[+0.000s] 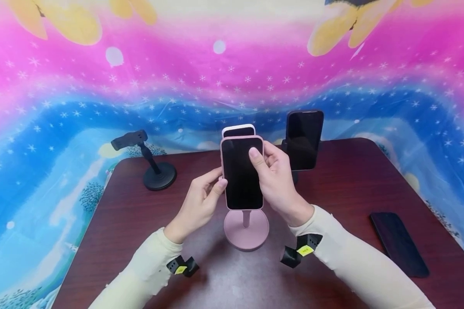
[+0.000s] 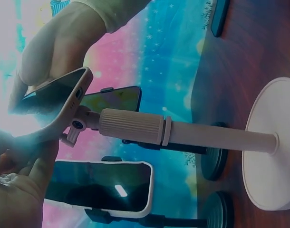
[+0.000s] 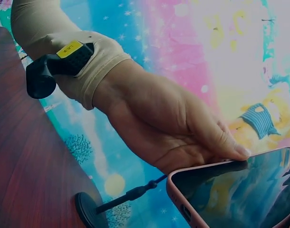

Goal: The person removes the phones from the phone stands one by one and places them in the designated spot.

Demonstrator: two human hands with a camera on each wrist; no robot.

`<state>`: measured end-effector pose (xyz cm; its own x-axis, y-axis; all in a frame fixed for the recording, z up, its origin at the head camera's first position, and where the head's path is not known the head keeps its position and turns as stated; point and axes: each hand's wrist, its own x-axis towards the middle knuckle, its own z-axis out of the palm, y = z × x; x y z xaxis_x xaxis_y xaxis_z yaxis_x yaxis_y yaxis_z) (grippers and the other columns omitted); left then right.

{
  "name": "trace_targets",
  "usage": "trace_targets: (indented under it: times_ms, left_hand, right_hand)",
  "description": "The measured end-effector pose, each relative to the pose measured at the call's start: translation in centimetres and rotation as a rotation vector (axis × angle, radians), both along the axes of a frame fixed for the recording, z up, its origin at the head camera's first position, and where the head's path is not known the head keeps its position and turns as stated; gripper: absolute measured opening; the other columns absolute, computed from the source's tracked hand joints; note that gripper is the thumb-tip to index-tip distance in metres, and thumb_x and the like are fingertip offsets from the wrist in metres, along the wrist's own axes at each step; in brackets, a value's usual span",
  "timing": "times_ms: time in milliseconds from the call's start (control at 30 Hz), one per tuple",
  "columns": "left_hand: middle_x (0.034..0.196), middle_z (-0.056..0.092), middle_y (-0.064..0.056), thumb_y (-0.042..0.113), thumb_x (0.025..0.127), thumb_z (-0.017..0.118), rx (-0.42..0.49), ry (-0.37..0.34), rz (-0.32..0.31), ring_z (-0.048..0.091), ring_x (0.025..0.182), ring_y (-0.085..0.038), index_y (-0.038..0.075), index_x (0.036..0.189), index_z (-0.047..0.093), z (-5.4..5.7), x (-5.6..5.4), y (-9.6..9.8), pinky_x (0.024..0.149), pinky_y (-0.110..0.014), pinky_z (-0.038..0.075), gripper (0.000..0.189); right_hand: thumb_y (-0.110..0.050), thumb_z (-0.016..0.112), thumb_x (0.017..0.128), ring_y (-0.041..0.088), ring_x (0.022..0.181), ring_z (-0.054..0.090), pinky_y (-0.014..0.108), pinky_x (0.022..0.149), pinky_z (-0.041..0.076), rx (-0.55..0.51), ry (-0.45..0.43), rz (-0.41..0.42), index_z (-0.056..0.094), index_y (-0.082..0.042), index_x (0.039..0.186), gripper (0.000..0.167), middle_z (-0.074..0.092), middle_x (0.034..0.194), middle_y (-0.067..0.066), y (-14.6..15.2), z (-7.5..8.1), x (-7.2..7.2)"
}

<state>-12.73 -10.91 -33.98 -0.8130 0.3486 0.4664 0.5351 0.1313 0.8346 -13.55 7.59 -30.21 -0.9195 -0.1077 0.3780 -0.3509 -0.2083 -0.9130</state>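
A smartphone in a pink case stands tilted at the top of a pink phone stand, its dark screen facing me. My left hand pinches its left edge, thumb at the side and fingers partly hidden behind. On the opposite edge my right hand grips the phone, thumb lying over the screen. In the left wrist view, the stand's ribbed post and hinge meet the phone's back near its lower end. The right wrist view shows the left thumb on the phone's edge.
Directly behind is a white-cased phone, held in a black mount. Another phone sits on a black stand at right. A black stand without a phone is at left. One black phone lies on the table. A printed cloth surrounds the table.
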Motion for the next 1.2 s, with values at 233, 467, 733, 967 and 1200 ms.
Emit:
trace_targets:
  times_ms: [233, 467, 733, 967, 1200]
  left_hand:
    - [0.131, 0.068, -0.020, 0.007, 0.104, 0.055, -0.013, 0.004, 0.001, 0.067, 0.115, -0.011, -0.005, 0.137, 0.059, 0.04, -0.15, -0.21, 0.096, -0.025, 0.057, 0.036]
    - [0.133, 0.066, -0.020, 0.009, 0.104, 0.055, -0.006, -0.007, 0.004, 0.067, 0.116, -0.012, -0.005, 0.138, 0.058, -0.27, -0.17, -0.25, 0.095, -0.024, 0.058, 0.037]
    - [0.134, 0.065, -0.022, 0.007, 0.104, 0.054, -0.003, -0.011, 0.008, 0.067, 0.116, -0.018, -0.007, 0.138, 0.056, -0.10, -0.08, -0.32, 0.097, -0.027, 0.057, 0.038]
    - [0.134, 0.065, -0.022, 0.005, 0.103, 0.055, -0.010, -0.029, 0.008, 0.068, 0.114, -0.018, -0.007, 0.139, 0.056, -0.07, -0.07, -0.45, 0.095, -0.025, 0.058, 0.038]
    - [0.134, 0.066, -0.020, 0.006, 0.103, 0.055, -0.028, -0.042, 0.017, 0.069, 0.113, -0.021, -0.005, 0.140, 0.055, -0.04, 0.01, -0.57, 0.096, -0.028, 0.058, 0.039]
  right_hand:
    - [-0.009, 0.050, 0.106, 0.012, 0.087, 0.076, 0.031, 0.080, 0.064, -0.009, -0.025, -0.031, 0.061, 0.008, 0.124, 0.027, 0.078, 0.093, -0.009, -0.22, 0.40, 0.07]
    - [-0.009, 0.053, 0.105, 0.013, 0.088, 0.077, 0.032, 0.080, 0.064, -0.005, -0.003, -0.078, 0.063, 0.007, 0.123, 0.027, 0.078, 0.093, -0.010, -0.58, 0.39, 0.14]
    - [-0.009, 0.054, 0.104, 0.013, 0.090, 0.077, 0.032, 0.082, 0.063, -0.040, -0.007, -0.098, 0.063, 0.007, 0.126, 0.028, 0.079, 0.095, -0.009, -0.84, 0.35, -0.03]
    - [-0.009, 0.054, 0.105, 0.011, 0.086, 0.077, 0.031, 0.079, 0.064, -0.027, -0.013, -0.082, 0.063, 0.009, 0.124, 0.028, 0.079, 0.091, -0.010, -0.71, 0.62, -0.14]
    - [-0.008, 0.054, 0.104, 0.011, 0.082, 0.077, 0.031, 0.075, 0.064, -0.002, -0.003, -0.086, 0.064, 0.010, 0.123, 0.027, 0.079, 0.086, -0.010, -0.49, 0.91, -0.36]
